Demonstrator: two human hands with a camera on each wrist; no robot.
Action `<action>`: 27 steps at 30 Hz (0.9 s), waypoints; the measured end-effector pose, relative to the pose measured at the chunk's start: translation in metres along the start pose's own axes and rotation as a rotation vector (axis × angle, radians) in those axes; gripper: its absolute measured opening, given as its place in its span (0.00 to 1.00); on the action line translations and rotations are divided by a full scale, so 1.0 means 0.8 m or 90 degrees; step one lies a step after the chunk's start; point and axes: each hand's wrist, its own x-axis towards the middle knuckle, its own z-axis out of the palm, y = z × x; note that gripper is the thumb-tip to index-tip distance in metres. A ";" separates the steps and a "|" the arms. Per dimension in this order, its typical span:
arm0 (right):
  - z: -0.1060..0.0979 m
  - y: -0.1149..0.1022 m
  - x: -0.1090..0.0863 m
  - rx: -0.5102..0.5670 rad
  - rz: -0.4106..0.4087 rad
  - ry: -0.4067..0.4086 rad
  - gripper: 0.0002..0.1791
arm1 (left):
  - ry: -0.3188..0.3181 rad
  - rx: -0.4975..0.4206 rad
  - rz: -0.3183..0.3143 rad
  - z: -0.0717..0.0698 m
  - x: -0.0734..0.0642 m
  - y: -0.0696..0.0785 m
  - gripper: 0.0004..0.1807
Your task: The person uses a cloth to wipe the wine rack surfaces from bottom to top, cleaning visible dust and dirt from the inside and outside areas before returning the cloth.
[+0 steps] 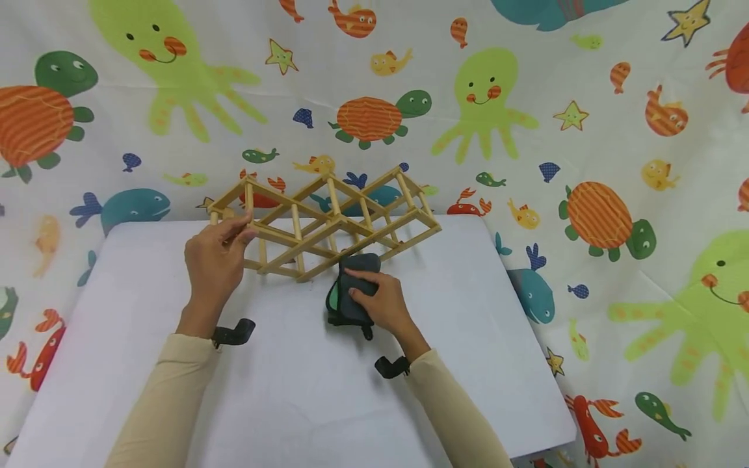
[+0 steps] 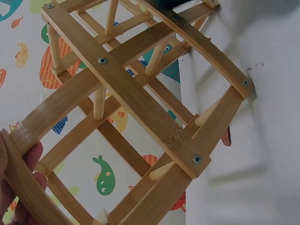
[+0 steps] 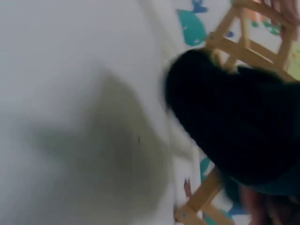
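A folding wooden lattice rack (image 1: 336, 224) stands on the table, made of crossed slats joined by round dowels; small screws (image 2: 102, 60) show at its joints in the left wrist view. My left hand (image 1: 216, 253) pinches the rack's left end, fingers (image 2: 36, 180) wrapped round a slat there. In my right hand (image 1: 383, 302) is a dark grey, padded, pouch-like thing (image 1: 364, 262) with a green side and a short black tab. It is held against or just in front of the rack's lower front slats; contact cannot be told. The right wrist view shows it as a blurred dark shape (image 3: 234, 117).
The white table (image 1: 304, 403) extends in front of and beside the rack. Behind it hangs a white cloth (image 1: 404, 65) printed with sea animals. Each wrist wears a black camera strap (image 1: 234, 333). The table's right edge runs down past the right arm.
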 end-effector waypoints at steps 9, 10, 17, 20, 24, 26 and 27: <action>-0.006 -0.066 0.018 0.167 -0.244 0.188 0.28 | 0.011 0.007 0.010 0.001 0.000 0.000 0.22; -0.008 -0.073 0.022 0.166 -0.256 0.190 0.28 | 0.012 0.009 0.011 0.001 -0.001 -0.001 0.22; -0.005 -0.086 0.046 0.100 -0.250 0.168 0.30 | 0.008 0.011 0.012 0.002 -0.003 -0.004 0.22; -0.004 -0.073 0.049 0.023 -0.199 0.171 0.32 | 0.013 0.010 0.016 0.002 -0.004 -0.006 0.22; -0.015 -0.047 0.046 -0.078 -0.105 0.185 0.34 | 0.015 0.013 0.027 0.002 -0.004 -0.006 0.22; -0.026 -0.039 0.044 -0.100 -0.081 0.188 0.34 | 0.017 0.016 0.031 0.001 -0.003 -0.006 0.22; -0.031 -0.038 0.044 -0.097 -0.082 0.190 0.34 | 0.018 0.018 0.031 0.000 -0.002 -0.006 0.22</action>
